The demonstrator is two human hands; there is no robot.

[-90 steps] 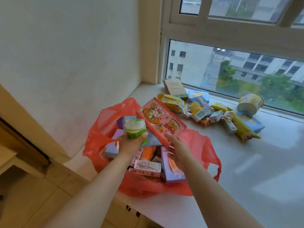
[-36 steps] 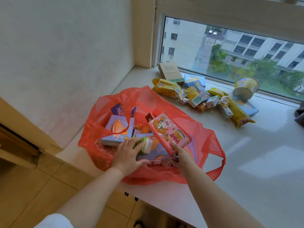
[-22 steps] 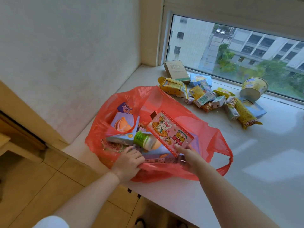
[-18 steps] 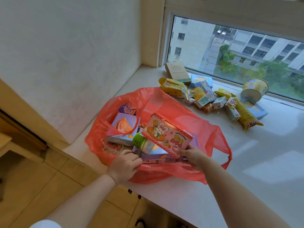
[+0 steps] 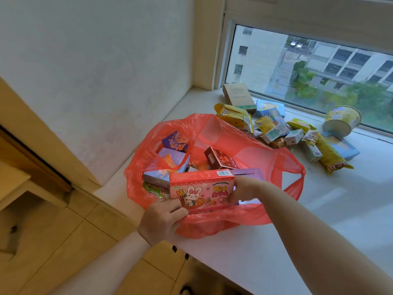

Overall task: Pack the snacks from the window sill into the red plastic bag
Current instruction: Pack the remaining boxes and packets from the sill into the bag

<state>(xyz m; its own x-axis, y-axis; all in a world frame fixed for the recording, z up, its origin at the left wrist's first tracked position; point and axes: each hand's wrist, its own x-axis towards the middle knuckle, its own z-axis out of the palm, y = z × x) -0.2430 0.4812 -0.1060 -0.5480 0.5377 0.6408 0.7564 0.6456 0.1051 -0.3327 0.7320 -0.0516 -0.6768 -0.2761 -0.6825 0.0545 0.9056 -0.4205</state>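
At near rim of red plastic bag (image 5: 212, 225): bunny box (image 5: 202, 189) tipped upright and lowered in, right hand (image 5: 240, 188) gripping its end, left hand (image 5: 162, 220) clenched on rim, bottle dropped; sill snacks (image 5: 274, 133) unpacked.

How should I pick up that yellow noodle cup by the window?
The yellow noodle cup lies tipped, its base facing you. Probably best to wrap a hand around its round side wall from above, since the wall is bare and nothing crowds it there.
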